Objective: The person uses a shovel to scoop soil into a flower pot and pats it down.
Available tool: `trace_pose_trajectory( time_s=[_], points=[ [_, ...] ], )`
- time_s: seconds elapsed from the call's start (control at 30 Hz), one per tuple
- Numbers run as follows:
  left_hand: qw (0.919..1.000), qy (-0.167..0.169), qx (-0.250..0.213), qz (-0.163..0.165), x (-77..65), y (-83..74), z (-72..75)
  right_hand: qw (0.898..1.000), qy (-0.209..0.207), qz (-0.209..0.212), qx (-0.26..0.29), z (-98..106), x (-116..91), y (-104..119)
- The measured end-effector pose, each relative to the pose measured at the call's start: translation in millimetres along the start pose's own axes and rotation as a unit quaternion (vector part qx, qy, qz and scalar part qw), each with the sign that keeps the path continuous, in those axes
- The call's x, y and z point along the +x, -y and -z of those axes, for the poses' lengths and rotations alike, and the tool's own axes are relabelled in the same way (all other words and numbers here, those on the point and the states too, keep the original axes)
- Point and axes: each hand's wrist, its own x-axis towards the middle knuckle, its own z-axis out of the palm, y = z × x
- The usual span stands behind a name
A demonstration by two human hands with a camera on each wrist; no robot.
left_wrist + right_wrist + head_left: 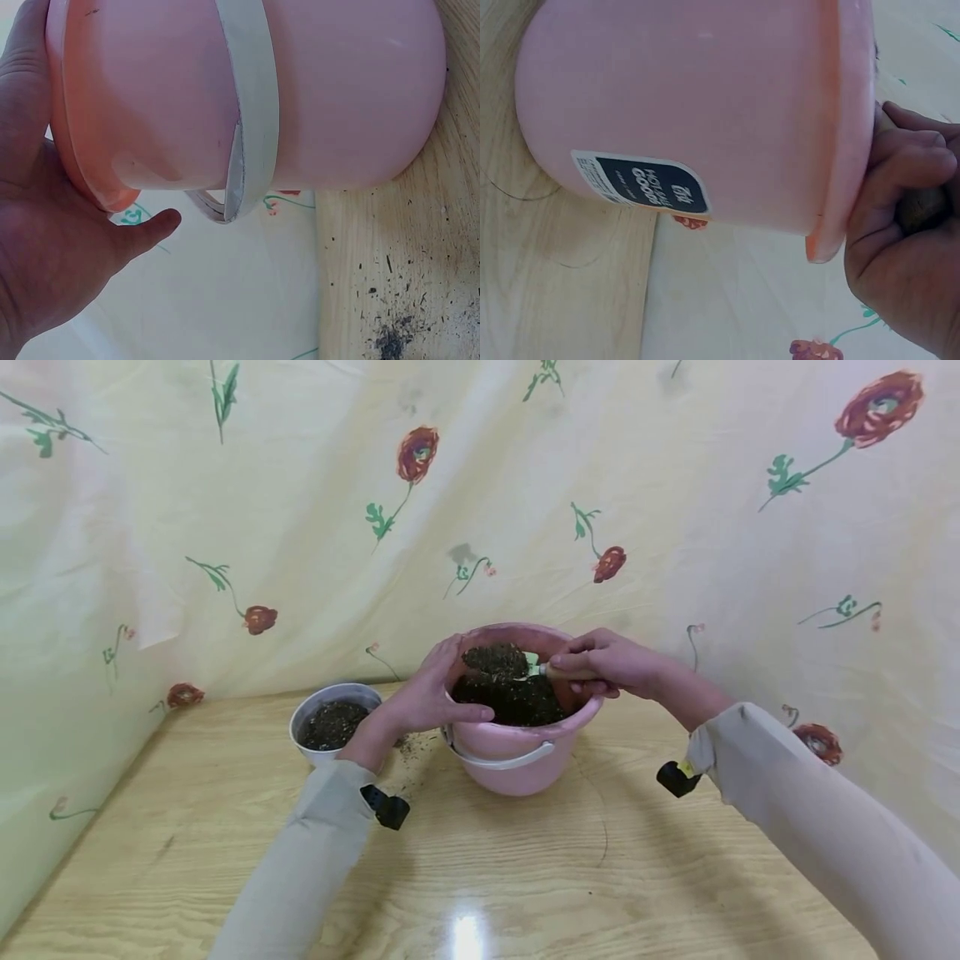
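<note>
A pink bucket [517, 768] holding dark soil [517, 702] stands on the table. My left hand [423, 697] holds its left rim, the thumb laid over the edge and a finger showing outside the wall in the left wrist view. In my right hand [615, 664] is a hand trowel by its wooden handle [573, 674]. The trowel's pale blade is mostly hidden under a heap of soil [495, 662], within the bucket's mouth. From the right wrist, the curled fingers [911, 161] show right at the rim, with the handle's end between them.
Left of the bucket, partly behind my left wrist, stands a white pot [306, 750] with soil in it. Crumbs of soil [408, 747] lie between pot and bucket on the wooden table [525, 877]. A flowered cloth [315, 510] hangs behind. The bucket's white handle [517, 761] hangs down in front.
</note>
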Motion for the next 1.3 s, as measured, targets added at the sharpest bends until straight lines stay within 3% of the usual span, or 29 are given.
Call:
trace_pose_trajectory(
  time_s=[0.17,0.4,0.67,1.0,1.1,1.3],
  points=[
    [0.9984,-0.009,0.026,-0.05,2.4,0.8,0.9,0.999,-0.045,0.03,0.005,-6.3,-2.6,-3.4],
    [0.9987,-0.002,0.031,0.041,-3.4,-1.3,3.2,0.994,-0.083,0.041,0.051,-10.1,-3.5,-8.0],
    [0.9987,-0.008,0.026,0.042,-5.7,-0.7,2.5,0.992,-0.088,0.046,0.072,-12.8,-3.6,-8.1],
    [0.9988,-0.018,0.008,0.046,-14.5,1.9,-1.6,0.995,-0.076,0.016,0.06,-9.7,-4.2,-10.2],
    [0.9983,-0.026,0.009,0.052,-21.6,5.2,3.1,0.995,-0.073,0.01,0.061,-11.8,-3.1,-7.4],
    [0.996,-0.034,0.056,0.061,-36.3,15.1,20.1,0.996,-0.068,0.019,0.061,-15.8,-4.2,4.3]
  ],
)
